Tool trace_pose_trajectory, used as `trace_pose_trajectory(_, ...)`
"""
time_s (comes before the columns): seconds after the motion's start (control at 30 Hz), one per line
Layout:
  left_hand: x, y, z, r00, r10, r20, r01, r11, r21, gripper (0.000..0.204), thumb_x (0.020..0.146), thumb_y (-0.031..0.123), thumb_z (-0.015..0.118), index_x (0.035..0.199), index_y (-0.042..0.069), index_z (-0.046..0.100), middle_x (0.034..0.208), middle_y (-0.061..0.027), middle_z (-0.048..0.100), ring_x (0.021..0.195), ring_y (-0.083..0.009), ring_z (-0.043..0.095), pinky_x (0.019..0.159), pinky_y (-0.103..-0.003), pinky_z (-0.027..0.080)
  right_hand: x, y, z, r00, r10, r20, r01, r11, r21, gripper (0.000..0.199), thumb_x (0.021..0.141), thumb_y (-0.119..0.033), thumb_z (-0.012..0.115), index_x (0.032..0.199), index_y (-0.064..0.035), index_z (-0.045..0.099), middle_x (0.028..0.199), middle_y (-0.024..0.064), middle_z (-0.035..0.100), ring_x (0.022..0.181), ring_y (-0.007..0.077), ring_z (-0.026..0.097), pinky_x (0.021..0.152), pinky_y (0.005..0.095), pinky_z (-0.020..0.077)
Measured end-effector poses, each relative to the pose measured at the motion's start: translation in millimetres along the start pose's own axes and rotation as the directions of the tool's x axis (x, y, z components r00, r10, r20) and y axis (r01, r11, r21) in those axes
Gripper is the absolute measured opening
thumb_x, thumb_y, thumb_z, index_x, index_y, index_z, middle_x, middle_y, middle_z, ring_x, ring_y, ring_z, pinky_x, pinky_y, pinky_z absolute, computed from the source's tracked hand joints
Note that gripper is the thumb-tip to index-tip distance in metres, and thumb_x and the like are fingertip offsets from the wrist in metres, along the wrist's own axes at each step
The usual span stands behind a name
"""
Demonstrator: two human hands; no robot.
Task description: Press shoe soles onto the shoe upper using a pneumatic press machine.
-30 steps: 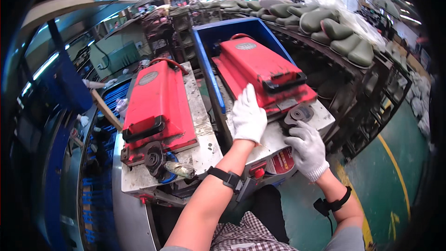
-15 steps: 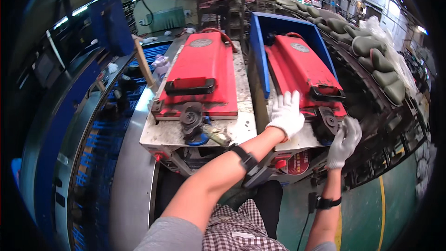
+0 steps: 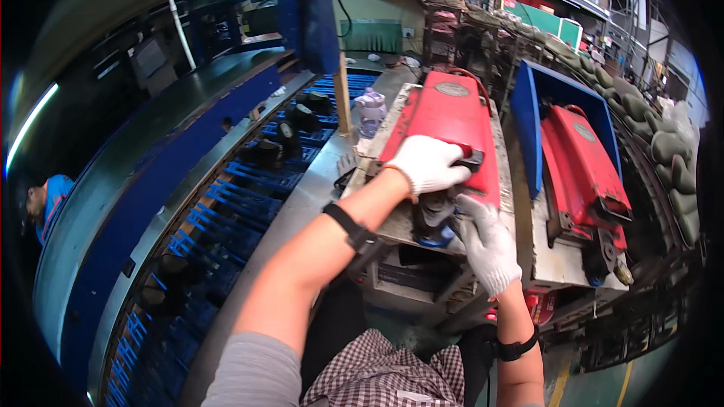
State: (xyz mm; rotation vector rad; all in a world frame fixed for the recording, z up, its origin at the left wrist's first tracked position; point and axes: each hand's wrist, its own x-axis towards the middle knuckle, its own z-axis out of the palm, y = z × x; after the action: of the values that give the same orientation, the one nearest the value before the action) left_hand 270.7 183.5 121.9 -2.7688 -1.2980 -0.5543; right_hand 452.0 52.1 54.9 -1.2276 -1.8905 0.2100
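Note:
Two red machine covers stand before me on pale, worn bases. On the left red cover, my gloved left hand is closed over the black handle at its near end. Just below, a dark lever with a round hub sticks out at the front of the machine. My gloved right hand is at the right side of this lever, fingers curled in against it; the fingertips are partly hidden. The right red cover, lowered inside a blue metal guard, has neither hand on it.
To my left runs a conveyor of blue racks bearing dark shoe-shaped pieces. A lilac bottle stands behind a wooden post. Green padded pieces line a rack at the right. Another person is at the far left.
My view has swung left. Both hands have left the right machine and moved to the left one, my left hand onto its handle, my right hand to its dark lever.

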Motion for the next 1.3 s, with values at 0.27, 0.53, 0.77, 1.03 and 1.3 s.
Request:
trace_pose_trajectory(0.27,47.4,-17.5,-4.4,0.81,-0.002,0.586,0.268,0.89,-0.368,0.041,0.077,0.043,0.079,0.087,0.003,0.078,0.076,-0.006,0.073,0.062,-0.0183,0.065,0.059,-0.034,0.053,21.3,-22.1,19.3,0.916,0.35,0.194,-0.288,0.913,-0.288,0.059,0.091,-0.032,0.073,0.146,-0.0189,0.059,0.122,0.0188,0.073,0.111,0.036,0.07,0.095,0.0441,0.055)
trace_pose_trajectory(0.53,42.6,-17.8,-4.6,0.9,0.016,0.435,0.166,0.912,-0.375,0.042,0.072,0.039,0.079,0.092,0.001,0.078,0.08,-0.0103,0.074,0.067,-0.0222,0.067,0.066,-0.038,0.054,21.9,-22.3,24.3,0.921,0.376,0.102,-0.347,0.91,-0.225,0.064,0.085,-0.019,0.077,0.146,-0.0131,0.059,0.119,0.0199,0.074,0.109,0.0343,0.072,0.095,0.0401,0.0549)
trace_pose_trajectory(0.77,42.1,-18.8,-3.2,0.883,0.028,0.468,0.179,0.902,-0.392,0.041,0.071,0.04,0.079,0.087,0.002,0.078,0.076,-0.0099,0.073,0.063,-0.022,0.065,0.062,-0.038,0.053,17.4,-13.8,27.7,0.934,0.349,0.08,-0.327,0.921,-0.21,0.064,0.085,-0.02,0.077,0.146,-0.0123,0.059,0.117,0.0194,0.075,0.11,0.0339,0.072,0.095,0.0405,0.0545)
trace_pose_trajectory(1.03,44.0,-17.8,-2.8,0.887,0.057,0.458,0.16,0.893,-0.421,0.04,0.071,0.04,0.08,0.083,0.002,0.077,0.073,-0.0087,0.071,0.061,-0.0211,0.064,0.06,-0.037,0.053,20.3,-26.6,23.1,0.893,0.44,0.096,-0.419,0.89,-0.181,0.064,0.085,-0.018,0.077,0.146,-0.0115,0.059,0.117,0.0208,0.074,0.108,0.0345,0.072,0.094,0.0412,0.0544)
trace_pose_trajectory(1.3,43.3,-22.9,0.1,0.886,0.045,0.462,0.176,0.888,-0.425,0.04,0.071,0.04,0.08,0.082,0.002,0.078,0.075,-0.008,0.072,0.062,-0.0215,0.065,0.061,-0.037,0.053,16.4,-14.2,28.6,0.924,0.373,0.083,-0.353,0.916,-0.189,0.061,0.087,-0.014,0.075,0.146,-0.0104,0.059,0.123,0.023,0.072,0.115,0.0362,0.07,0.098,0.042,0.0532)
